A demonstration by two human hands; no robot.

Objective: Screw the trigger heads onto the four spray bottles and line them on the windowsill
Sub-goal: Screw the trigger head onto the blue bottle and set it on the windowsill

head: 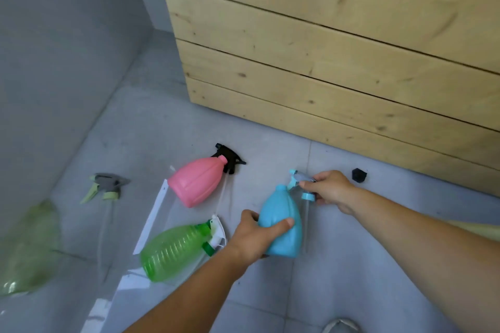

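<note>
My left hand grips the light blue bottle around its body, just above the grey floor. My right hand holds the blue trigger head beside the bottle's neck, its clear tube hanging down along the bottle. A pink bottle lies on its side with a black trigger head at its neck. The bright green bottle lies near my left forearm, a white and green trigger head at its mouth. At the far left a pale green bottle lies blurred, with its grey and yellow-green trigger head loose on the floor.
A pale wooden plank structure rises behind the bottles. A grey wall stands at the left. Clear plastic packaging with white edges lies under the pink and green bottles. A small black cap rests by the wood. A shoe tip shows at the bottom.
</note>
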